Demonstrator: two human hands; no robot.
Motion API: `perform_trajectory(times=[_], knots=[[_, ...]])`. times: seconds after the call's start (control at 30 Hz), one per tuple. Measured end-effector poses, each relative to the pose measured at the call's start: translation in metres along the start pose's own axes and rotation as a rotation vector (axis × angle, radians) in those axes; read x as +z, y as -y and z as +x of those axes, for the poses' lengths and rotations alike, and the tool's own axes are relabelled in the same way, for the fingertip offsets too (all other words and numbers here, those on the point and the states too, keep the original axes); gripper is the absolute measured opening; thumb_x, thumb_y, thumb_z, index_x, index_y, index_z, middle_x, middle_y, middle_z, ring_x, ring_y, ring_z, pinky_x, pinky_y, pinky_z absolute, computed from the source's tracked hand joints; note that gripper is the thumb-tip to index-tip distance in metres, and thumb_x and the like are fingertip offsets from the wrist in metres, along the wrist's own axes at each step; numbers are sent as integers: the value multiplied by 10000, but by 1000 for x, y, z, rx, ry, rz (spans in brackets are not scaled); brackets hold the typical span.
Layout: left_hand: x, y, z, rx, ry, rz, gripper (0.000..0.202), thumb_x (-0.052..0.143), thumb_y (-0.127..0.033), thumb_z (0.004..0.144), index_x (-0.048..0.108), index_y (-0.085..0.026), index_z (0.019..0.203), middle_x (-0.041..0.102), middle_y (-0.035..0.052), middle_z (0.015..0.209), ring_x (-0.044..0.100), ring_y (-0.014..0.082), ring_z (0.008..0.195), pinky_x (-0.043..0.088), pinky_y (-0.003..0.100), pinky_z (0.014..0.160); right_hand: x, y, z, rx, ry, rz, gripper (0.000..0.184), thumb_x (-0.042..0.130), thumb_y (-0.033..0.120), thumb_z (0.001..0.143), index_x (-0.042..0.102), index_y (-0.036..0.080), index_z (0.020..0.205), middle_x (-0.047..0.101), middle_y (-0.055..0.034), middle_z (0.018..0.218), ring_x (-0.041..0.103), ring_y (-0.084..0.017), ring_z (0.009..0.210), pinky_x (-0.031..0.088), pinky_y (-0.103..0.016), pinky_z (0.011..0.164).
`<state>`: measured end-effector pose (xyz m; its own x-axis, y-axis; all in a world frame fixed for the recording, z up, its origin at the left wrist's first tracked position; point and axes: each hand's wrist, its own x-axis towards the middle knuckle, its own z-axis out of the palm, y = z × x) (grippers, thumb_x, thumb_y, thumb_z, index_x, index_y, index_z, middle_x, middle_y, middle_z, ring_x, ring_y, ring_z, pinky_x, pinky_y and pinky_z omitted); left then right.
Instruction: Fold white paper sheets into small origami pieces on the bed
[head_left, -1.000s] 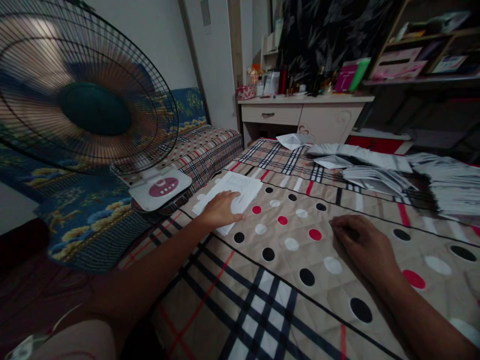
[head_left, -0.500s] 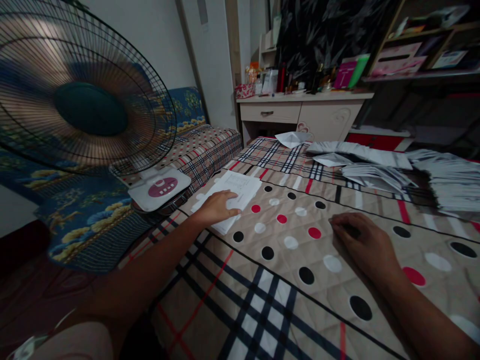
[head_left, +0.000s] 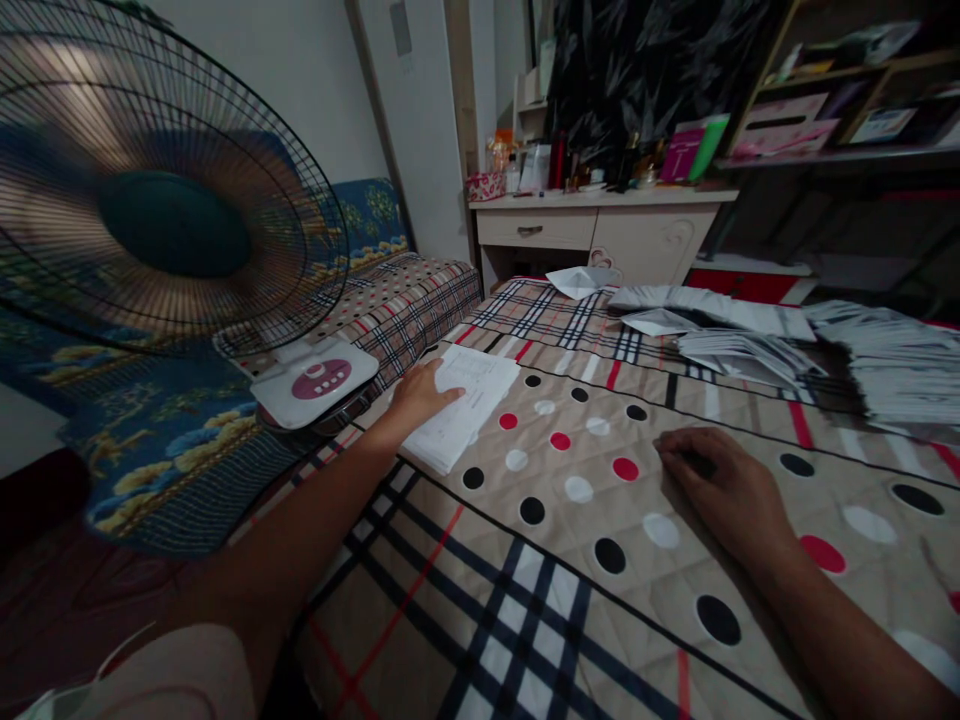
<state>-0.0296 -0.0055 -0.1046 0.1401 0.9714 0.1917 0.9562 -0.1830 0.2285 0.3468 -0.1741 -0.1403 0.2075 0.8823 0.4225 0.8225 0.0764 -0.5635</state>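
Note:
My left hand lies at the left edge of a small stack of white printed paper sheets. Its thumb stretches across the top sheet, apart from the fingers, and some fingertips are hard to make out. The sheets rest on a quilted bed cover with dots and plaid stripes. Farther right, my right hand rests on the cover with its fingers curled and the tips together. No object shows between them.
Folded white papers lie in piles at the back right, beside a taller stack. A single folded paper piece sits near the cabinet. An electric fan with its white base stands at left.
My left hand has slid left and slightly away across the sheets, from their middle to their left edge. My right hand stays in place, fingers still curled.

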Motion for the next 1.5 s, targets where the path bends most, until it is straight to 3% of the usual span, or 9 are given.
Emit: perform_trajectory(times=[0.23, 0.47, 0.7, 0.83, 0.93, 1.1, 1.23, 1.37, 1.5], knots=[[4, 1, 3, 37, -81, -68, 637, 715, -422, 751, 552, -175, 1315, 642, 113, 1246, 612, 259, 1132, 477, 344, 991, 1, 1, 0, 14, -1, 21, 151, 556, 322, 802, 677, 234, 822, 686, -44, 953, 650, -230, 883, 500, -380, 809], [0, 1, 9, 5, -21, -27, 557, 742, -436, 727, 642, -181, 1212, 633, 110, 1238, 592, 275, 1163, 451, 362, 1021, 1, 0, 0, 1, 0, 10, 152, 558, 319, 799, 680, 235, 830, 684, -44, 959, 645, -234, 889, 498, -381, 802], [-10, -1, 3, 92, 45, -47, 461, 710, -412, 760, 664, -178, 1155, 695, 72, 1039, 634, 236, 1014, 467, 354, 968, -1, 3, 1, 11, 7, 10, 147, 551, 313, 803, 677, 238, 813, 687, -49, 968, 648, -245, 896, 501, -399, 804], [-21, -1, -14, 227, 152, -2, 595, 741, -551, 685, 677, -207, 1166, 622, 95, 1213, 563, 272, 1161, 419, 370, 1035, -1, 3, 1, 25, 8, 33, 140, 560, 312, 795, 679, 240, 819, 691, -50, 963, 653, -248, 894, 505, -405, 816], [-32, -4, -32, 304, 279, 16, 626, 726, -609, 675, 683, -232, 1174, 621, 86, 1203, 544, 284, 1174, 399, 384, 1050, 1, 1, 1, 21, -3, 35, 135, 569, 316, 792, 677, 243, 824, 693, -49, 960, 655, -248, 890, 507, -405, 813], [-45, -15, -60, 317, 368, -57, 601, 764, -529, 679, 677, -219, 1187, 594, 92, 1202, 560, 267, 1133, 414, 364, 1030, 0, 1, 0, 32, 1, 34, 150, 563, 335, 797, 679, 243, 821, 693, -50, 968, 658, -252, 908, 507, -413, 829], [-55, -23, -80, 448, 448, -122, 628, 824, -440, 637, 646, -244, 1206, 571, 68, 1222, 559, 236, 1126, 422, 343, 1017, 0, 2, 0, 20, 1, 40, 146, 566, 333, 797, 680, 246, 825, 693, -52, 968, 658, -253, 899, 508, -416, 819], [-60, -36, -101, 510, 417, -31, 646, 843, -372, 608, 626, -225, 1198, 573, 76, 1198, 550, 260, 1101, 465, 369, 941, 0, 3, 0, 19, -12, 30, 141, 563, 328, 797, 676, 245, 817, 693, -53, 962, 654, -253, 897, 508, -413, 813], [-58, -48, -114, 568, 407, 46, 502, 790, -339, 664, 638, -224, 1128, 596, 70, 1114, 564, 264, 1023, 489, 380, 846, 0, 4, 0, 29, -9, 39, 139, 565, 322, 792, 674, 241, 819, 690, -48, 962, 653, -245, 900, 505, -408, 828]])
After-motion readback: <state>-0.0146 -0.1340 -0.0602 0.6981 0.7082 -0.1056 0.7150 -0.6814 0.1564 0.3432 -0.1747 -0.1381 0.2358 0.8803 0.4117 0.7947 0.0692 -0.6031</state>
